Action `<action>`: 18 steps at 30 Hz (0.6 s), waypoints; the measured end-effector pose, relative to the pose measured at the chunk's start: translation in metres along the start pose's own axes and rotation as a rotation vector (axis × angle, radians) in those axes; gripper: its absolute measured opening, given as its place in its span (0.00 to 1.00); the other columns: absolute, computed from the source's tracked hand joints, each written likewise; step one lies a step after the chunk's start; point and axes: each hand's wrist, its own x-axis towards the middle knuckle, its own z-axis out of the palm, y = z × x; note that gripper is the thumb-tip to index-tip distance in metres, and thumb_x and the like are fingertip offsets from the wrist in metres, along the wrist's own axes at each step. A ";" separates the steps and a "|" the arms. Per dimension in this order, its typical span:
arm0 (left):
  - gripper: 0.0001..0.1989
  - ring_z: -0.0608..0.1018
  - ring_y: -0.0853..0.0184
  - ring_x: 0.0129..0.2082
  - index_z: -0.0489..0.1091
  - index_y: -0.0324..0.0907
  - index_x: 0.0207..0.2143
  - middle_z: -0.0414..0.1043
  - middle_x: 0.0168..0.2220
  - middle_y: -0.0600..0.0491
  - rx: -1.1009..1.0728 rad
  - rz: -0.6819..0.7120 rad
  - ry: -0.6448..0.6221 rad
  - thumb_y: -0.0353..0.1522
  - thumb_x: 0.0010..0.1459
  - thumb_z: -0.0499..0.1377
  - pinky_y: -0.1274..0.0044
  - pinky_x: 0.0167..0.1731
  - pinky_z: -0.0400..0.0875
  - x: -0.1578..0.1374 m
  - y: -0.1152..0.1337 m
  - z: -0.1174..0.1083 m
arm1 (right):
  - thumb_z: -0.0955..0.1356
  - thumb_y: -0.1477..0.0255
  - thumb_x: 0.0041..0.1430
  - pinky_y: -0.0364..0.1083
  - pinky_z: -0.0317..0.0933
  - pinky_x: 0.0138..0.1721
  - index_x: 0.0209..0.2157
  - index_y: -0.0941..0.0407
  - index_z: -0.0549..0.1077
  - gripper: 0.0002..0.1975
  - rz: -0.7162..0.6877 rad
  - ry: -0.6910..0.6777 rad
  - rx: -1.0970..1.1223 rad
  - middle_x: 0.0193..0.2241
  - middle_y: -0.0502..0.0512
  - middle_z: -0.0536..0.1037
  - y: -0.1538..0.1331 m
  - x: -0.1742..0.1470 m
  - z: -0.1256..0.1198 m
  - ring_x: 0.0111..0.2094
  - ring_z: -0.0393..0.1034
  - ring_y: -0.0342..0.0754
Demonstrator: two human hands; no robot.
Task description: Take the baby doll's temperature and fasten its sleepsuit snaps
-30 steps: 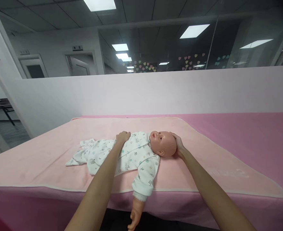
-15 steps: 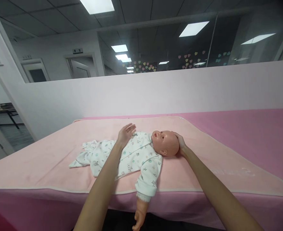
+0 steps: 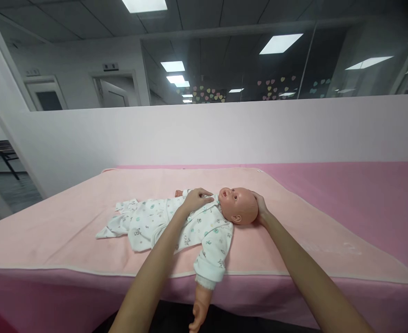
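A baby doll lies on its back with its head to the right, dressed in a white printed top and matching trousers. My right hand cups the crown of the doll's head from the right side; its fingers are partly hidden behind the head. Over the doll's chest, near the collar, rests my left hand, palm down with fingers stretched towards the neck. The doll's near arm hangs past the front edge, and its far hand shows beyond my left wrist.
A peach blanket with a pale border lies under the doll, over a pink sheet. Behind stands a low white wall with glass above it. At the far left is a dark table.
My left hand has moved right and down from above the far side of the torso onto the upper chest, uncovering the doll's far hand. My right hand stays at the head.
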 end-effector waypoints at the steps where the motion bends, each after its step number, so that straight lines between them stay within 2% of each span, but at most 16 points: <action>1: 0.15 0.72 0.64 0.37 0.75 0.45 0.34 0.72 0.39 0.52 -0.024 0.009 0.000 0.43 0.46 0.59 0.76 0.37 0.65 -0.001 0.000 0.000 | 0.63 0.60 0.47 0.55 0.64 0.41 0.40 0.57 0.72 0.21 0.006 -0.002 0.006 0.38 0.58 0.77 0.000 0.000 0.000 0.39 0.71 0.58; 4: 0.14 0.72 0.64 0.38 0.75 0.43 0.32 0.73 0.38 0.51 -0.128 0.032 -0.023 0.42 0.47 0.58 0.76 0.38 0.65 -0.004 0.005 -0.002 | 0.63 0.60 0.47 0.55 0.64 0.41 0.39 0.56 0.73 0.20 0.008 0.003 -0.007 0.37 0.57 0.77 0.001 0.002 -0.001 0.39 0.71 0.57; 7: 0.16 0.72 0.63 0.41 0.74 0.43 0.34 0.72 0.41 0.50 -0.251 0.056 -0.129 0.43 0.48 0.57 0.76 0.40 0.65 -0.009 0.013 -0.007 | 0.62 0.60 0.48 0.55 0.64 0.42 0.38 0.56 0.73 0.19 -0.020 0.000 -0.034 0.37 0.57 0.77 0.002 0.004 -0.003 0.40 0.71 0.57; 11: 0.21 0.69 0.62 0.47 0.72 0.47 0.41 0.68 0.46 0.51 -0.217 0.085 -0.276 0.40 0.41 0.64 0.76 0.46 0.62 -0.014 0.019 -0.012 | 0.61 0.59 0.49 0.56 0.63 0.43 0.39 0.55 0.73 0.20 -0.023 -0.041 -0.061 0.38 0.56 0.77 0.001 0.004 -0.003 0.41 0.70 0.57; 14: 0.18 0.69 0.61 0.46 0.74 0.46 0.36 0.69 0.46 0.50 -0.195 0.040 -0.210 0.40 0.40 0.64 0.76 0.46 0.63 -0.014 0.017 -0.008 | 0.61 0.59 0.49 0.56 0.63 0.43 0.40 0.55 0.72 0.21 -0.017 -0.032 -0.059 0.38 0.56 0.77 0.001 0.003 -0.001 0.41 0.70 0.57; 18: 0.15 0.71 0.62 0.42 0.75 0.42 0.30 0.70 0.44 0.50 -0.306 -0.027 -0.113 0.42 0.43 0.61 0.76 0.41 0.64 -0.012 0.011 -0.004 | 0.61 0.58 0.48 0.56 0.64 0.41 0.38 0.55 0.73 0.21 -0.021 -0.020 -0.074 0.37 0.56 0.77 0.003 0.003 -0.002 0.39 0.71 0.57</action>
